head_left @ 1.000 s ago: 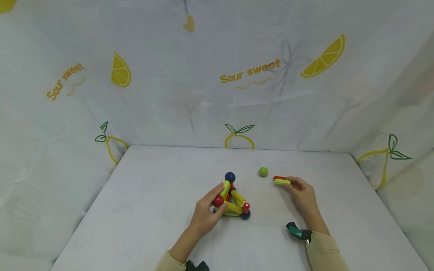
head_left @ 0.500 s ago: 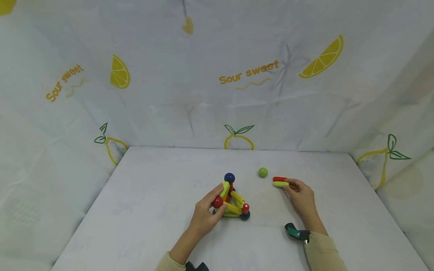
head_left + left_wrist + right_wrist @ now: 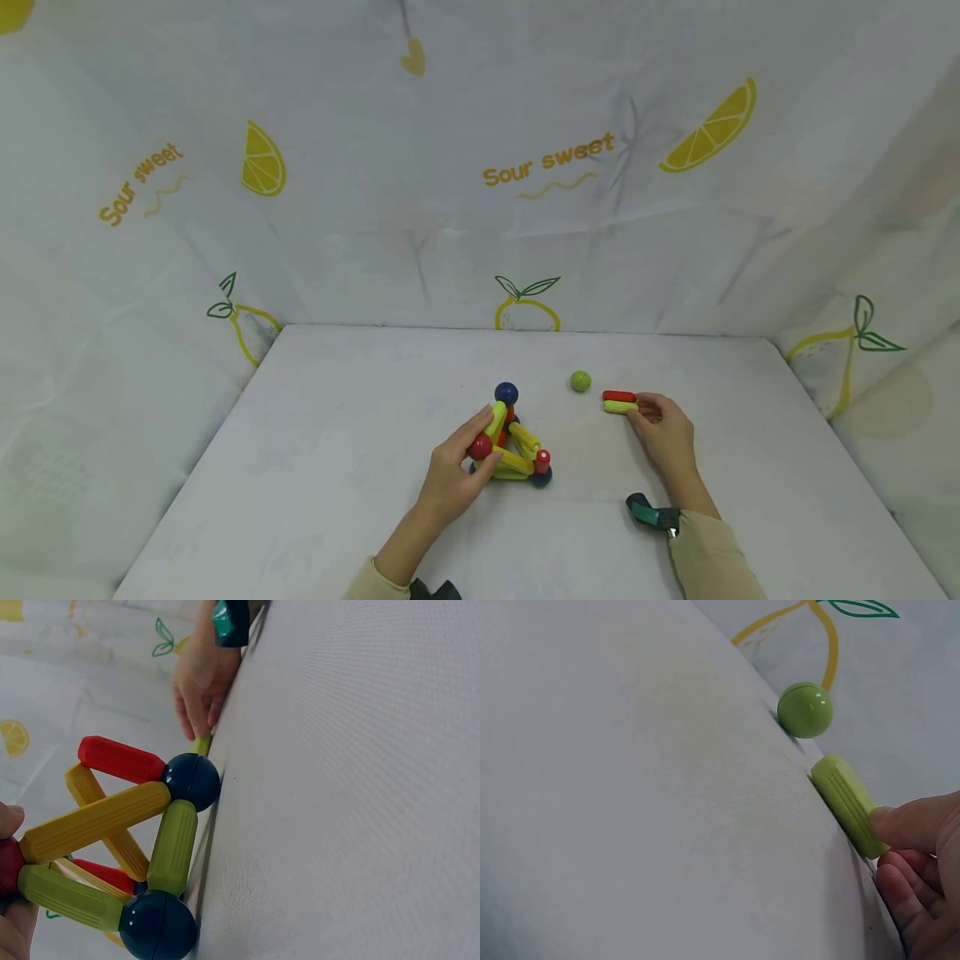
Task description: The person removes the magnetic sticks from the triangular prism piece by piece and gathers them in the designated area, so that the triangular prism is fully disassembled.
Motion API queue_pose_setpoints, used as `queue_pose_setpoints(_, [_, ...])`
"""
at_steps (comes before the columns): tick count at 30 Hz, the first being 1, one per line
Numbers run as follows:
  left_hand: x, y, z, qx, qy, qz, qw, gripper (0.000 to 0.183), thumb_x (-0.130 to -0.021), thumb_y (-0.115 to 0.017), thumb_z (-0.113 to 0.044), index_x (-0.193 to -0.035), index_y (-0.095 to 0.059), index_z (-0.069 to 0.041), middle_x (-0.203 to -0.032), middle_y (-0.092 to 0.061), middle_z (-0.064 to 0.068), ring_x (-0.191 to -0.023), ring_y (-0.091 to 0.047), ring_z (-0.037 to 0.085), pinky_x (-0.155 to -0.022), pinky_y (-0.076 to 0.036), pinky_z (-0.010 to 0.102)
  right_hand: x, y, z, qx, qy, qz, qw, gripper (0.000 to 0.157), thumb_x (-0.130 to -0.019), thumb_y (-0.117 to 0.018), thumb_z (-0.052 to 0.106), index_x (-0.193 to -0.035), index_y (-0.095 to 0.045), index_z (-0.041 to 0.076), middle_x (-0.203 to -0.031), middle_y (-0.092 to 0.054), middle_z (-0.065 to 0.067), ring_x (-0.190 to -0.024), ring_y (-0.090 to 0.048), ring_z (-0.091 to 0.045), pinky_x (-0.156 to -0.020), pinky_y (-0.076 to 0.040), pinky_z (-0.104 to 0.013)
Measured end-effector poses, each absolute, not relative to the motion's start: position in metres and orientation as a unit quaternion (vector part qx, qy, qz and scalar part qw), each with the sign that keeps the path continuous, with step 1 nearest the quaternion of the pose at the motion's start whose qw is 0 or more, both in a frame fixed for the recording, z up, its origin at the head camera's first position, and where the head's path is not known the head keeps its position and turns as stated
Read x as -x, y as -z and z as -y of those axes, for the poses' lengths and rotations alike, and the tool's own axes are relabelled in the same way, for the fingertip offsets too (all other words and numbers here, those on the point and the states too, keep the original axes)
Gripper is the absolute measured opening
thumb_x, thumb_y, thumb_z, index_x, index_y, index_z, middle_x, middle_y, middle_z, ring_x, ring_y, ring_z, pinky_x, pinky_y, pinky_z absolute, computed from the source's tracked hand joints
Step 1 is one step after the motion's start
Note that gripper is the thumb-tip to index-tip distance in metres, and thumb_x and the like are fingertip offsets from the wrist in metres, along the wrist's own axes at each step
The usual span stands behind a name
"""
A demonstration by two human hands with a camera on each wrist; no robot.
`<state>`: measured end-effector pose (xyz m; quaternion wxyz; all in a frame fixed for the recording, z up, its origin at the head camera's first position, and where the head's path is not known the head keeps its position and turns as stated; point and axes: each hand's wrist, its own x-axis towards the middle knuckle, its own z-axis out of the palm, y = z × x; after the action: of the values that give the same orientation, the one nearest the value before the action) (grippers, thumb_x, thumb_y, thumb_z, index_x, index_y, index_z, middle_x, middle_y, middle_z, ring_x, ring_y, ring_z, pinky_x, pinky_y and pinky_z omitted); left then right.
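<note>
My left hand (image 3: 450, 481) grips the red ball (image 3: 480, 446) at the near-left corner of a magnetic ball-and-stick frame (image 3: 516, 461). Red, yellow and green sticks join dark blue balls (image 3: 157, 927) in it. One short red stick (image 3: 120, 758) juts from a blue ball with its other end free. Right of the frame, my right hand (image 3: 666, 435) pinches the right end of a green magnetic stick (image 3: 846, 806), thumb on its side. A red magnetic stick (image 3: 618, 396) lies right along its far side; in the right wrist view it is hidden.
A loose green ball (image 3: 581, 382) sits on the white table (image 3: 360, 392), just beyond and left of the two sticks. Dark wrist camera straps (image 3: 651, 514) show at both forearms. A lemon-print curtain (image 3: 450, 208) rises behind the table's back edge.
The green and red sticks at my right fingertips have turned slightly and now show side by side, level, with more of the red one visible. My left hand and the frame have stayed put.
</note>
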<state>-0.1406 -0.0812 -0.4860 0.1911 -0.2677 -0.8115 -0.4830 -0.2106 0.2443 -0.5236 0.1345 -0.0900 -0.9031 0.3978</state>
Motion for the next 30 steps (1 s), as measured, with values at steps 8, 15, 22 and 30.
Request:
queue_pose_setpoints(8, [0.139,0.486,0.080,0.266,0.494,0.804,0.195,0.054,-0.082,-0.071,-0.002,-0.133,-0.050,0.001,-0.137,-0.052,0.016,-0.122,-0.054,0.032,-0.086,-0.053,0.032,0.210,0.523,-0.244,0.115,-0.430,0.886,0.132,0.038,-0.092,-0.060,0.015,-0.126,-0.054,-0.001,-0.119,-0.059,-0.020,-0.107,-0.059,-0.031,-0.095,-0.049,-0.044])
queue_pose_setpoints(15, [0.135,0.474,0.079,0.263,0.492,0.807,0.190,0.053,-0.082,-0.070,0.002,-0.130,-0.051,0.007,-0.135,-0.052,0.021,-0.121,-0.054,0.034,-0.087,-0.053,0.033,0.206,0.518,-0.242,0.113,-0.459,0.870,0.137,0.041,-0.094,-0.056,0.025,-0.130,-0.052,0.006,-0.130,-0.056,-0.015,-0.121,-0.053,-0.030,-0.102,-0.045,-0.046])
queue_pose_setpoints(22, [0.139,0.484,0.080,0.268,0.492,0.806,0.189,0.053,-0.085,-0.068,-0.004,-0.134,-0.050,-0.001,-0.139,-0.051,0.015,-0.124,-0.053,0.029,-0.089,-0.052,0.030,0.197,0.496,-0.223,-0.021,-0.484,0.864,0.139,0.036,-0.092,-0.062,0.018,-0.122,-0.056,0.001,-0.121,-0.062,-0.017,-0.108,-0.059,-0.028,-0.089,-0.043,-0.003])
queue_pose_setpoints(30, [0.141,0.487,0.079,0.259,0.503,0.802,0.191,0.056,-0.079,-0.072,0.004,-0.130,-0.051,0.008,-0.135,-0.052,0.023,-0.121,-0.053,0.037,-0.086,-0.053,0.037,0.193,0.484,-0.202,-0.138,-0.505,0.847,0.093,0.034,-0.089,-0.065,0.012,-0.120,-0.058,0.001,-0.118,-0.063,-0.017,-0.107,-0.061,-0.022,-0.087,-0.046,-0.007])
